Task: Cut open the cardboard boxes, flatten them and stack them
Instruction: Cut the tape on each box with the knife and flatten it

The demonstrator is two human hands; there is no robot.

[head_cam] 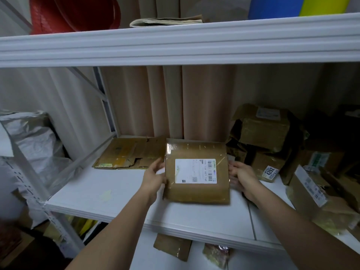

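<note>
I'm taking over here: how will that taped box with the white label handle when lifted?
The taped box is flat and squat, so probably stiff and unlikely to tip. Its glossy tape may feel slippery. Both hands flank its sides, suggesting two-handed support helps.
</note>
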